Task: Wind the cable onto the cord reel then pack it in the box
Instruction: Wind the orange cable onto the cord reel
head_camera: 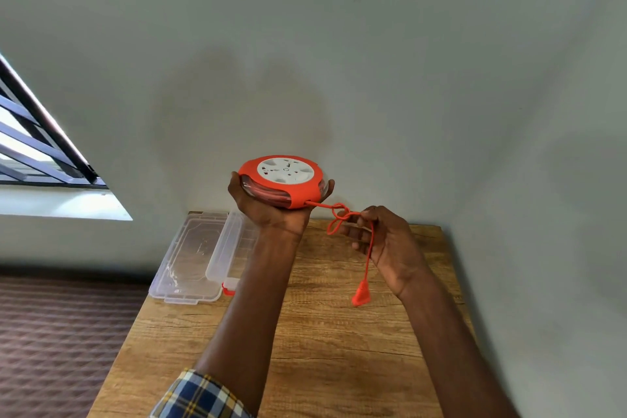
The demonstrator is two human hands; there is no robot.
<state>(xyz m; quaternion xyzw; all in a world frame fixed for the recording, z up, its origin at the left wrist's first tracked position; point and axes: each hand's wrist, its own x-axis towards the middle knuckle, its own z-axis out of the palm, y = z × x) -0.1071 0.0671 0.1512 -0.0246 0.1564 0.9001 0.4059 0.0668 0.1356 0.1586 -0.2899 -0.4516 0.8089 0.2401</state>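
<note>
Both hands are occupied: the orange cord reel (281,181) is cupped from below in the left hand (271,210) and held above the wooden table (339,332), while the loose orange cable (339,215) is pinched by the curled fingers of the right hand (383,241). A small loop is formed just beside the reel's outlet, and the plug (360,293) is left hanging below. A clear plastic box (200,254) is seen lying open on the table's left edge.

I see the orange cord reel (285,181) lying flat on my left hand (271,210). Its cable (368,248) loops through my right hand (386,241). The clear box (200,254) lies open below my left hand.
</note>
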